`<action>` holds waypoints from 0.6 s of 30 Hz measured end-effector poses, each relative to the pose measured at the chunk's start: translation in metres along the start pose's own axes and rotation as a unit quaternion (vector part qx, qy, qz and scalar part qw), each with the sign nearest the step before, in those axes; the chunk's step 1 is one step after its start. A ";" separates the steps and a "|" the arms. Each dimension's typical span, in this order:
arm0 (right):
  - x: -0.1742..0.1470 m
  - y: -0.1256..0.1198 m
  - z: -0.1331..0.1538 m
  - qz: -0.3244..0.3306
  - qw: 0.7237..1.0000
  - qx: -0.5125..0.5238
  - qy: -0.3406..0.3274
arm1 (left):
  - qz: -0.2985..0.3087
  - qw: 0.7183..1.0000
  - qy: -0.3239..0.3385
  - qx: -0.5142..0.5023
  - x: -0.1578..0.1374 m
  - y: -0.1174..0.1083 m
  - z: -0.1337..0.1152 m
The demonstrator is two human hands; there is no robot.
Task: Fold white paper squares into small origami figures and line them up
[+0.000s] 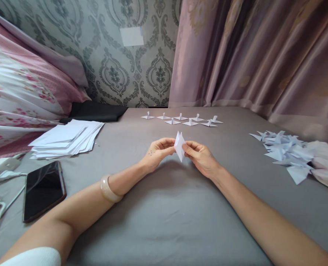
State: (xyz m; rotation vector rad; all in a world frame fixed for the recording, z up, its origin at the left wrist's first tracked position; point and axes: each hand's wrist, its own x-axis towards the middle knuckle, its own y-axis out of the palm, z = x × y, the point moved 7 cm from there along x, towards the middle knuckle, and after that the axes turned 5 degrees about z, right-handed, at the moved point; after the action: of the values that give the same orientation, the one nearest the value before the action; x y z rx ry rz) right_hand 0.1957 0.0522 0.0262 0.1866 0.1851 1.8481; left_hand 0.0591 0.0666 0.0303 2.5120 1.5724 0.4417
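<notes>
Left arm [80, 212] lies between the phone [44, 192] and the folded paper [180, 147].

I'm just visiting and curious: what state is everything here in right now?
Folded paper: held upright between both hands
Left hand: pinching its left side
Right hand: pinching its right side
Paper figures: wings spread, in two rows
Winged papers: heaped together
Paper sheets: stacked unevenly
Phone: screen up, dark
Curtain: hanging in folds
</notes>
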 end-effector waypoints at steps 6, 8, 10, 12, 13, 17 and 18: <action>-0.004 0.002 0.008 -0.037 0.996 -0.075 -0.043 | 0.013 1.000 -0.016 0.007 0.000 0.002 0.003; -0.006 0.001 0.011 -0.050 0.991 -0.107 -0.062 | 0.011 1.000 -0.022 0.005 0.000 0.002 0.004; -0.007 0.001 0.014 -0.058 0.986 -0.135 -0.077 | 0.013 1.000 -0.025 0.003 0.000 0.003 0.004; -0.007 0.002 0.015 -0.063 0.982 -0.155 -0.086 | 0.018 0.999 -0.028 0.003 0.000 0.004 0.005; -0.008 0.003 0.016 -0.063 0.981 -0.162 -0.089 | 0.020 0.999 -0.028 0.003 0.000 0.004 0.006; -0.008 0.007 0.018 -0.054 0.979 -0.171 -0.092 | 0.023 1.000 -0.016 0.014 0.000 0.003 0.007; -0.008 0.008 0.019 -0.049 0.980 -0.170 -0.091 | 0.022 1.000 -0.009 0.017 -0.001 0.002 0.006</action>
State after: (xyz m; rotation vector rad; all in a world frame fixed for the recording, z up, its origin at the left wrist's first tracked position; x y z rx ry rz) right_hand 0.1948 0.0424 0.0465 0.1034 -0.2448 1.7238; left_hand 0.0628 0.0653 0.0249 2.5730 1.5327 0.3999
